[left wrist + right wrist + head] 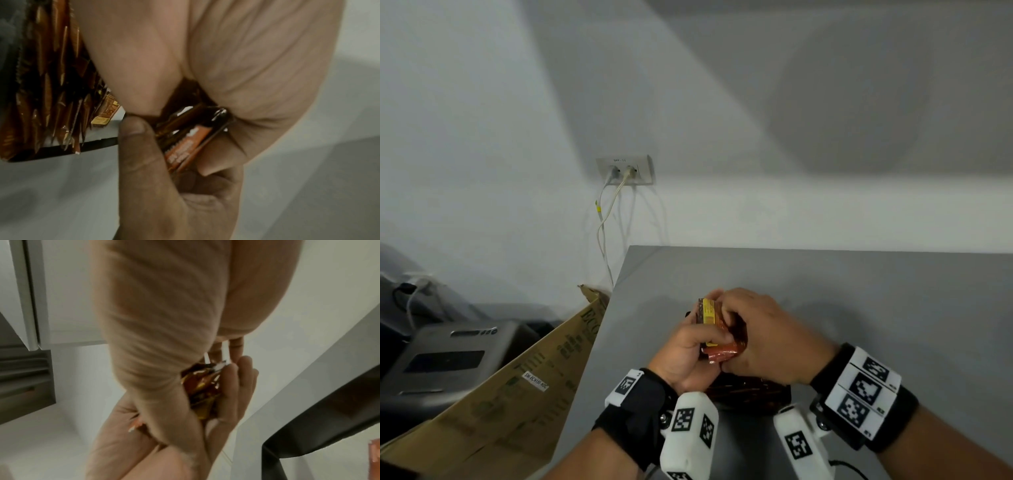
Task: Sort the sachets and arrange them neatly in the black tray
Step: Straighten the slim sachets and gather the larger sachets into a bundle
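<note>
Glossy, crinkled foil-like sachets (717,329) in brown and orange, smooth matt grey table (859,301), matt black tray (320,431) with a smooth plastic look, printed brown cardboard box (517,387) at 9 o'clock, brushed metallic grey appliance (445,359)

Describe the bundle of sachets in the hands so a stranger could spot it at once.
Start at the grey table. Near its front edge the left hand and right hand meet, both gripping the bundle of sachets above the black tray. Unlike the brown sachets standing in the tray, it is lifted and shows a yellow label.
</note>
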Motion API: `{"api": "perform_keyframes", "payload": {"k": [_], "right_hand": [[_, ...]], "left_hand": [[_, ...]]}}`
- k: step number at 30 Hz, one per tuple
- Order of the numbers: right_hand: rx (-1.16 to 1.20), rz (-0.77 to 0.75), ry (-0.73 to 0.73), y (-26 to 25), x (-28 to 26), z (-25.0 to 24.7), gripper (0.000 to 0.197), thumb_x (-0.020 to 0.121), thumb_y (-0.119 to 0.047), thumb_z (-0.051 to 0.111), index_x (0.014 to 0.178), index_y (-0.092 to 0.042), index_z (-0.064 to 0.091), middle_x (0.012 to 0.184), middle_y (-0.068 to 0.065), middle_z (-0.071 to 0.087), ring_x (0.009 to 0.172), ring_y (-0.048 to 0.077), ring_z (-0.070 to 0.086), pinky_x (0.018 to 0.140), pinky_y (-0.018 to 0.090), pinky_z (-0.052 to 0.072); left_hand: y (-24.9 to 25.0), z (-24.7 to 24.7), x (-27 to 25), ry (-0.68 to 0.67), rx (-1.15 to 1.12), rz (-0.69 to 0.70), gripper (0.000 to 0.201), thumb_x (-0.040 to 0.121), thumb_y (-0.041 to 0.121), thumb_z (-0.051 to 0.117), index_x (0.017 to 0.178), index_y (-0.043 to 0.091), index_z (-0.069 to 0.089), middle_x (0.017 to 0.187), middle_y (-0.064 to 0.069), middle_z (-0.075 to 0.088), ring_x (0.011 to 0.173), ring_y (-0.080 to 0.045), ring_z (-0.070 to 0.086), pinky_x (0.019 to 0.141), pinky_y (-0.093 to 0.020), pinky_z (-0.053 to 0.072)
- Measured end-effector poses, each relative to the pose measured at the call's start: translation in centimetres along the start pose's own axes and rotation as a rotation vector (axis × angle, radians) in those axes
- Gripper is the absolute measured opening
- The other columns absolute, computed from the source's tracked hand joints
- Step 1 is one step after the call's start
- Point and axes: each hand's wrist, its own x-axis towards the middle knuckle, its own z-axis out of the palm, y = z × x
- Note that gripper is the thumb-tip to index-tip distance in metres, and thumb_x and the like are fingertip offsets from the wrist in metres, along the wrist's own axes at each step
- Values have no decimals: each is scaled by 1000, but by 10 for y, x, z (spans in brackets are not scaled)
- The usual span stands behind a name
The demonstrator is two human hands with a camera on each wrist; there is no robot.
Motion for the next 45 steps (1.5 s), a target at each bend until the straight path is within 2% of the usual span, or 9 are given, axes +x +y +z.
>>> {"api": "perform_keyframes", "payload": {"k": [3, 10, 13, 17, 21, 26, 33, 40, 45], "right_hand": [[15, 3, -67, -2, 5, -2, 51, 54, -38, 87, 82, -26, 46, 97, -12, 58, 90, 10, 57, 75, 38, 53], [79, 4, -90, -6, 11, 3, 43, 60, -29, 85, 93, -24, 57, 93, -10, 61, 85, 10, 60, 76, 37, 53], [234, 92, -73, -2, 15, -2, 47, 59, -38, 90, 83, -24, 52, 111, -16, 67, 102, 2, 64, 89, 29, 53], [209, 300, 164, 37, 27, -20, 8, 89, -20, 67, 86, -27, 63, 113, -14, 67, 106, 7, 62, 87, 24, 48], [-215, 448, -175, 83, 32, -3, 27, 89, -8, 55, 107, -24, 68, 108, 1, 68, 92, 19, 66, 84, 36, 57], [-449, 318, -508, 89, 36, 31, 47, 91, -6, 53, 132, -31, 58, 122, 0, 60, 106, 25, 62, 87, 39, 54], [-551, 195, -503, 100, 36, 41, 45, 95, -10, 56, 134, -32, 54, 128, 2, 44, 119, 24, 45, 97, 42, 48], [-468, 151, -410, 97, 33, 32, 32, 87, -3, 61, 109, -26, 58, 115, -3, 42, 103, 18, 48, 84, 36, 51], [-379, 257, -470, 87, 36, 16, 19, 90, -6, 57, 96, -22, 66, 110, -4, 57, 89, 15, 56, 73, 26, 44]], "left_hand": [[1, -1, -2, -32, 80, -21, 34, 62, -17, 56, 92, -3, 64, 90, -22, 65, 84, -33, 68, 73, -36, 55], [3, -7, -1, 57, -11, -69, 32, 49, 14, 88, 66, -1, 66, 70, -16, 66, 65, -28, 67, 62, -33, 56], [9, -11, 2, 88, 10, -92, 33, 60, -2, 65, 93, -2, 68, 87, -22, 67, 74, -33, 68, 67, -38, 57], [26, -30, 9, 175, 4, 0, 71, 60, -13, 55, 129, 7, 56, 103, -30, 64, 83, -35, 64, 68, -42, 58], [36, -50, 12, 192, 148, 18, 68, 60, -14, 56, 124, 12, 59, 107, -30, 65, 89, -36, 66, 76, -45, 56], [30, -60, 15, 194, 198, 31, 65, 62, -16, 56, 120, 11, 61, 100, -24, 66, 91, -41, 68, 84, -52, 54], [26, -69, 17, 219, 231, 0, 55, 61, -15, 58, 111, 8, 65, 106, -24, 67, 92, -42, 68, 83, -55, 56], [22, -77, 17, 252, 265, -11, 56, 61, -13, 60, 113, 8, 64, 105, -23, 67, 95, -43, 66, 96, -62, 45], [20, -74, 20, 238, 286, -20, 55, 61, -13, 60, 111, 9, 66, 106, -24, 67, 97, -44, 64, 99, -65, 43]]}}
